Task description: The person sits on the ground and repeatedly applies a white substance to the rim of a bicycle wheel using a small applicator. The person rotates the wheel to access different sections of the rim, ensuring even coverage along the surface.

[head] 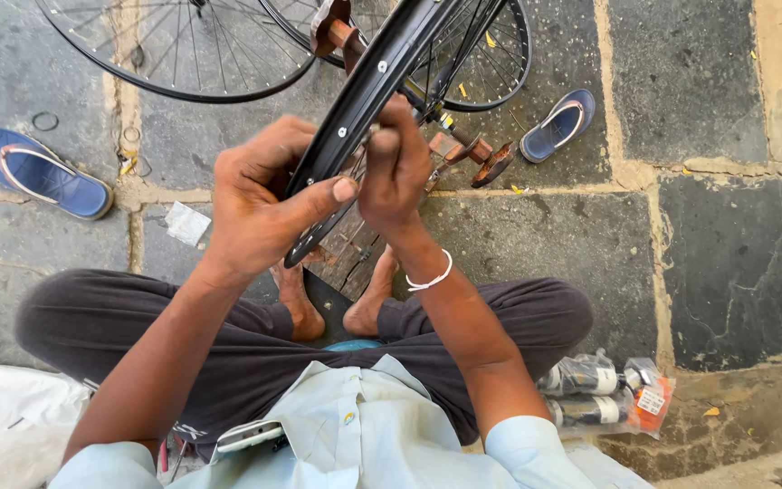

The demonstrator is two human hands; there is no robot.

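A black bicycle wheel rim with thin spokes runs diagonally from the top centre down towards my lap. My left hand wraps around the rim's lower part, thumb pressed across its inner face. My right hand is closed at the rim's inner edge, fingers pinched on a small part at a spoke end that I cannot make out. A white band sits on my right wrist. I sit cross-legged in dark trousers on stone paving, bare feet under the rim.
A second spoked wheel lies on the paving at top left. Blue sandals lie at the left and upper right. A rusty stand holds the rim. Plastic-wrapped packets lie by my right knee. White sheet at bottom left.
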